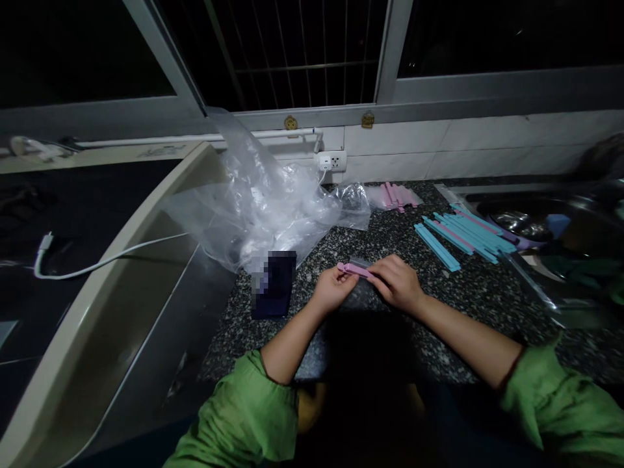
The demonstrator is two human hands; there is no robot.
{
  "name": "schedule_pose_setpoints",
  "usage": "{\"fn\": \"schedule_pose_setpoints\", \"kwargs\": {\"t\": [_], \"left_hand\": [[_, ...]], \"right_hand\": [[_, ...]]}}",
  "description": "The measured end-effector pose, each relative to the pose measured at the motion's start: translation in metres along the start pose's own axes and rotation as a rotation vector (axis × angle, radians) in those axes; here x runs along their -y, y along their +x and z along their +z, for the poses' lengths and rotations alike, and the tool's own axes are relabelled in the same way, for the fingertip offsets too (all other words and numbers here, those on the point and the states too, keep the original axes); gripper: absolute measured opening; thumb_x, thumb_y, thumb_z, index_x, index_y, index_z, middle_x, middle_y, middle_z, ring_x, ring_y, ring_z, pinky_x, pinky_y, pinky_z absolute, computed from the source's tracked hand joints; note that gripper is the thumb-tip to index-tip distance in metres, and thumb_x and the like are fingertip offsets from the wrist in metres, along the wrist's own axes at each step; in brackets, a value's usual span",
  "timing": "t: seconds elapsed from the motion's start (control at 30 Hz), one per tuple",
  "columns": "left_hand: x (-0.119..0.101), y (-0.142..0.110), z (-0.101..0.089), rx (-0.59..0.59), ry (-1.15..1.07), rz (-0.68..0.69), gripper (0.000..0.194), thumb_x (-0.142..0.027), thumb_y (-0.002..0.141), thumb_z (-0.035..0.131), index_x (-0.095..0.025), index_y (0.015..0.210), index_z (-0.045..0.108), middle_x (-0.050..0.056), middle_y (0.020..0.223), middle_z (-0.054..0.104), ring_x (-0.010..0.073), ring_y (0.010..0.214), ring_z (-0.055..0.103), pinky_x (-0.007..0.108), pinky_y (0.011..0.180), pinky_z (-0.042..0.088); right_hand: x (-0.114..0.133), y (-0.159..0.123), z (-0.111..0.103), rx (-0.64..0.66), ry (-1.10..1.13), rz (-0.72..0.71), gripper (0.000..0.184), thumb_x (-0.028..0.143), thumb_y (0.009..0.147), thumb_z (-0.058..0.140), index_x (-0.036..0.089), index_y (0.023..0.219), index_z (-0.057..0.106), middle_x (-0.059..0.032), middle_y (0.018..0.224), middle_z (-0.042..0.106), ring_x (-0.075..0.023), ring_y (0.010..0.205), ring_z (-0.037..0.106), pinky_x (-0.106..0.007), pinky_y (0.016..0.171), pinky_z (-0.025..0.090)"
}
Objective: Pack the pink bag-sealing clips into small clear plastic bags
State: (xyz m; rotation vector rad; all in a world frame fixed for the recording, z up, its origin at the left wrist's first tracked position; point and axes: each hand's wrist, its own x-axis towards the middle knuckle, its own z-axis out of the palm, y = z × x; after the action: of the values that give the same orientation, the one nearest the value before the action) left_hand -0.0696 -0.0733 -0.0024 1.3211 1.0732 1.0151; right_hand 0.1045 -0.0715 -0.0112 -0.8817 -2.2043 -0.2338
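Between my two hands is a pink plastic strip (pixel 359 270), held level just above the dark speckled counter (pixel 312 331). My left hand (pixel 334 287) pinches its left end, where a small rounded tip sticks out. The fingers of my right hand (pixel 397 283) close on the other end. A piece of clear plastic film (pixel 361 262) shows right behind the strip; whether my right hand also grips it I cannot tell. To the right lies a loose group of blue strips (pixel 468 234) with a few pink ones among them.
A heap of clear plastic bags (pixel 277 208) fills the back left, with a dark phone-like object (pixel 274 286) before it. Pink strips in a clear bag (pixel 397 195) lie near the wall. A metal sink (pixel 550 201) is at the right. A white charger (pixel 324 162) sits in the socket.
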Motion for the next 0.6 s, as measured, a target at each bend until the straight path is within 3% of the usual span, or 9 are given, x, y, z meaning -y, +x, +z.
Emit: {"fn": "schedule_pose_setpoints", "kwargs": {"t": [0.17, 0.3, 0.47, 0.6], "left_hand": [[0.000, 0.001, -0.010, -0.099, 0.233, 0.084, 0.010, -0.020, 0.066, 0.055, -0.014, 0.058, 0.058, -0.003, 0.051, 0.052, 0.0092, 0.052, 0.043, 0.021, 0.052, 0.034], [-0.005, 0.001, -0.027, -0.225, 0.337, 0.140, 0.018, -0.029, 0.068, 0.056, -0.015, 0.057, 0.057, -0.004, 0.051, 0.049, 0.0092, 0.051, 0.040, 0.021, 0.051, 0.030], [-0.003, 0.006, -0.045, -0.422, 0.425, 0.107, 0.030, -0.041, 0.069, 0.055, -0.017, 0.053, 0.053, -0.003, 0.049, 0.045, 0.0103, 0.049, 0.039, 0.023, 0.050, 0.025], [0.004, 0.011, -0.050, -0.459, 0.428, 0.108, 0.031, -0.042, 0.069, 0.058, -0.018, 0.050, 0.052, -0.002, 0.048, 0.047, 0.0136, 0.056, 0.046, 0.023, 0.054, 0.028]], "right_hand": [[0.000, 0.006, 0.016, -0.024, 0.071, 0.018, 0.010, 0.023, 0.082, 0.053, 0.018, 0.086, 0.060, -0.0064, 0.078, 0.065, -0.0174, 0.075, 0.054, -0.030, 0.067, 0.046], [0.003, 0.025, 0.038, -0.068, 0.121, 0.049, 0.013, 0.026, 0.084, 0.050, 0.019, 0.087, 0.060, -0.0065, 0.079, 0.064, -0.0176, 0.076, 0.054, -0.031, 0.068, 0.045], [0.009, 0.047, 0.060, -0.081, 0.120, 0.040, 0.016, 0.028, 0.086, 0.048, 0.018, 0.086, 0.061, -0.0069, 0.080, 0.064, -0.0180, 0.077, 0.053, -0.031, 0.068, 0.045], [0.011, 0.051, 0.064, -0.045, 0.108, 0.047, 0.017, 0.028, 0.086, 0.047, 0.018, 0.086, 0.061, -0.0070, 0.080, 0.065, -0.0182, 0.078, 0.053, -0.031, 0.069, 0.044]]}}
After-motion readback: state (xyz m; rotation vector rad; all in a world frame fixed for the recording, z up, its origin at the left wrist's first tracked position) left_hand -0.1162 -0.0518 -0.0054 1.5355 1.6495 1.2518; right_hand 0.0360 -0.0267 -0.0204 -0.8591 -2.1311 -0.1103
